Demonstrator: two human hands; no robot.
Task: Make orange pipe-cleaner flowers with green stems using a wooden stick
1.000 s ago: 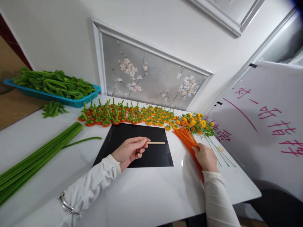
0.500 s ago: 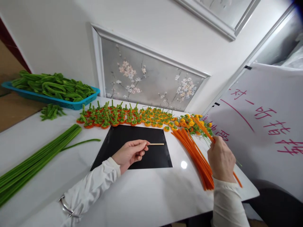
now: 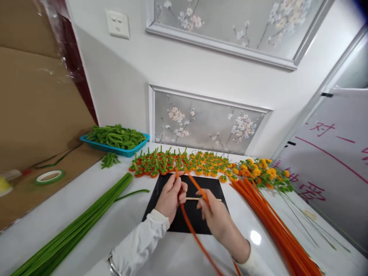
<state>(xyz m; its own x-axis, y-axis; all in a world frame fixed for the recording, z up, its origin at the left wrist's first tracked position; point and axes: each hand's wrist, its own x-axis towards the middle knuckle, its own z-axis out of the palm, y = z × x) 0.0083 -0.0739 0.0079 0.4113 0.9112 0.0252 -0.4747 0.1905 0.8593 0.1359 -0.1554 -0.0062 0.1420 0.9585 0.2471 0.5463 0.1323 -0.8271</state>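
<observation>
Over the black mat [image 3: 195,224], my left hand [image 3: 171,197] is closed on an orange pipe cleaner [image 3: 192,230], whose tip pokes up above the fingers and whose tail hangs down toward me. A thin wooden stick [image 3: 191,198] sticks out to the right from the same fingers and passes behind my right hand. Close by on the right, my right hand [image 3: 214,212] pinches an orange length of pipe cleaner [image 3: 196,184] that slants up and left toward my left hand. Whether both lengths are one piece I cannot tell.
Rows of orange and yellow pipe-cleaner pieces with green tops [image 3: 161,163] line the back. Orange pipe cleaners [image 3: 276,230] lie right, a green bundle [image 3: 86,220] left. A blue basket [image 3: 126,152] holds green loops. Green tape [image 3: 50,177] lies on cardboard at left.
My right hand has come in from the right with orange pipe cleaner, beside my left hand. My left hand now grips orange pipe cleaner along with the stick. The view has shifted.
</observation>
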